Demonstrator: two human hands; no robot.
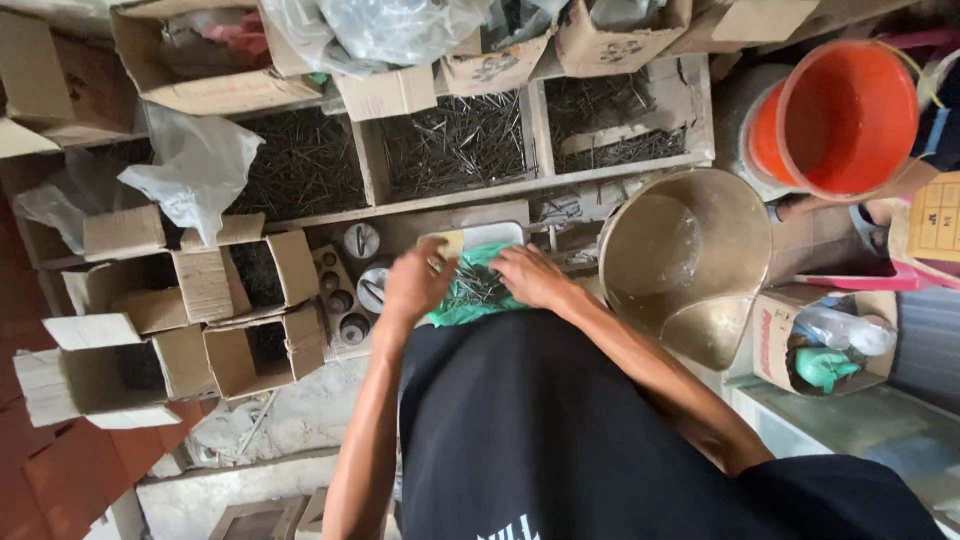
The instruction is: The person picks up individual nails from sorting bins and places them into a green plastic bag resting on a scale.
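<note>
A green plastic bag full of dark nails lies open in front of me, just above my black shirt. My left hand rests on the bag's left edge, fingers curled over it. On the bag's right edge my right hand presses down among the nails. Whether either hand pinches nails or only the plastic cannot be told. Behind the bag stands a small white tray.
Wooden bins of nails run along the back. Open cardboard boxes crowd the left. A large metal scoop pan sits to the right, an orange bucket beyond it. Clear plastic bags hang over the shelves.
</note>
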